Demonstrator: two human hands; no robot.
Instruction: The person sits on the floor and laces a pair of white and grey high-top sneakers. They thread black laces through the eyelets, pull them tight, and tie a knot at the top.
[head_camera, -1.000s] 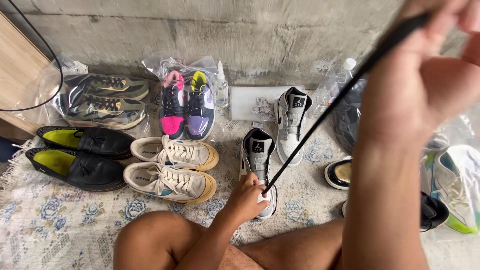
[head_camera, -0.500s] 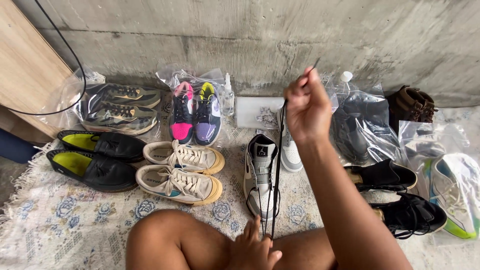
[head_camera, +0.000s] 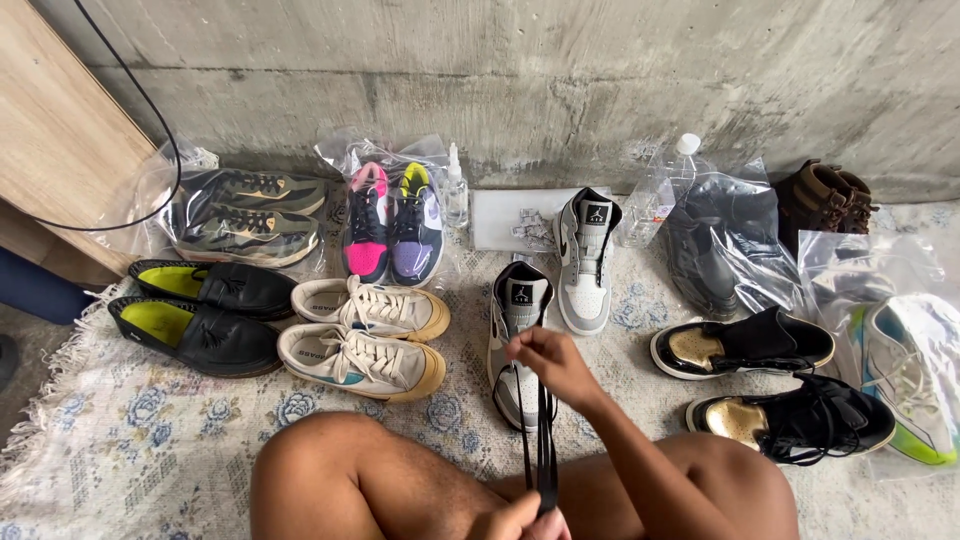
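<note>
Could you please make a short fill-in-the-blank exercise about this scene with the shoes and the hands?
1. Both hands hold a flat shoelace whose colour is ____.
2. The right hand is over a grey and white ____.
3. The cream sneakers have soles whose colour is ____.
4. The left hand is at the ____ edge of the picture.

Missing words: black; high-top sneaker; tan; bottom

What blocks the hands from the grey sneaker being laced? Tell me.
Nothing visible does. The right hand sits directly over the grey sneaker, pinching the black lace. The left hand grips the lace lower down, between the knees.
</note>
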